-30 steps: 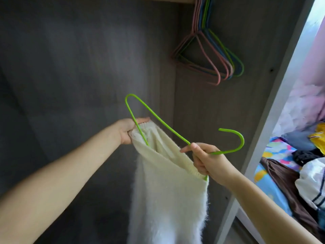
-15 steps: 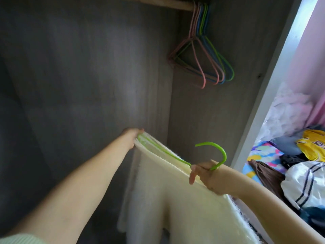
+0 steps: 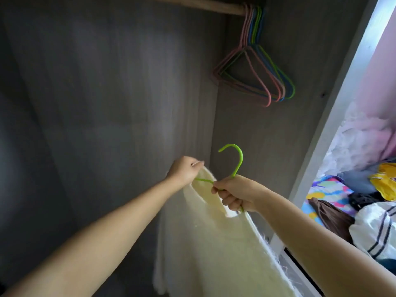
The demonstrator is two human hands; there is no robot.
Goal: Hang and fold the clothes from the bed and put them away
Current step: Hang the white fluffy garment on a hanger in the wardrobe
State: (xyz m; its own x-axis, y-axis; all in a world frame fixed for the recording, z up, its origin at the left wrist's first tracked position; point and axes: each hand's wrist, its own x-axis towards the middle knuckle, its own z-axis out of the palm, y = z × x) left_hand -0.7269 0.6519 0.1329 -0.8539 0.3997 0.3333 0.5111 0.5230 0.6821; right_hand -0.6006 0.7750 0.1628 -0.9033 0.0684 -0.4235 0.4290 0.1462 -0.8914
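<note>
Head view: looked into a dark grey wooden wardrobe (image 3: 107,103), both forearms stretched forward and slightly up. Right hand (image 3: 234,192) curled in a fist round the neck of a thin bright-green plastic hanger (image 3: 236,161), hook upward and free of the wooden closet rail (image 3: 214,6) well above. Left hand (image 3: 185,170) pinched the neck edge of a fluffy cream knitted sweater (image 3: 203,243), fingers closed on the fabric just beside the hanger's left arm. Probably held so to spread the neckline while the hanger's shoulders settled inside (most of the hanger hidden in the knit). Sweater hung limp below both hands, in front of the wardrobe opening, not yet on the rail. Bunch of empty pink, blue and green hangers (image 3: 257,78) hung at the rail's right end. At the right edge, a heap of mixed clothes (image 3: 375,211) on a colourful patterned bedsheet (image 3: 325,189), apparently still to be sorted. Next move, judged: lift the hook to the rail.
</note>
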